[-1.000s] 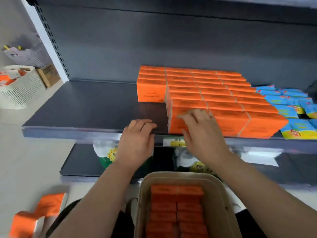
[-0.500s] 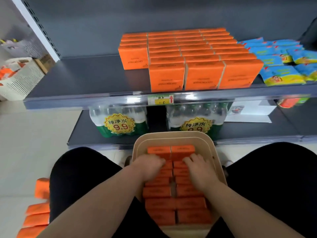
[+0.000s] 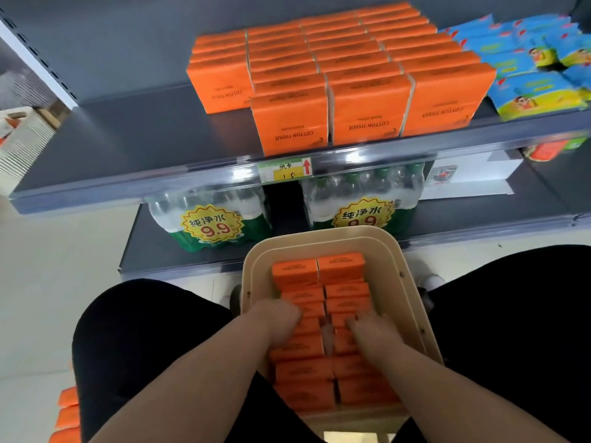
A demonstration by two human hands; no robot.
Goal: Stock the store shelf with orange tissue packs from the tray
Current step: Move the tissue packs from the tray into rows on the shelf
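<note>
The left hand point(image 3: 281, 318) and right hand point(image 3: 372, 329) are set on orange tissue packs point(image 3: 294, 274) in the tray point(image 3: 394, 260), fingers bent down, grip not discernible, presumably for shelving.

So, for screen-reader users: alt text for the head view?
A person's left hand and right hand reach into a beige tray of orange tissue packs between their knees. Above, a grey shelf holds orange packs beside blue packets.

Matt beige plastic tray point(image 3: 403, 279), glossy orange film-wrapped tissue packs point(image 3: 367, 110), smooth grey shelf point(image 3: 128, 135)
</note>
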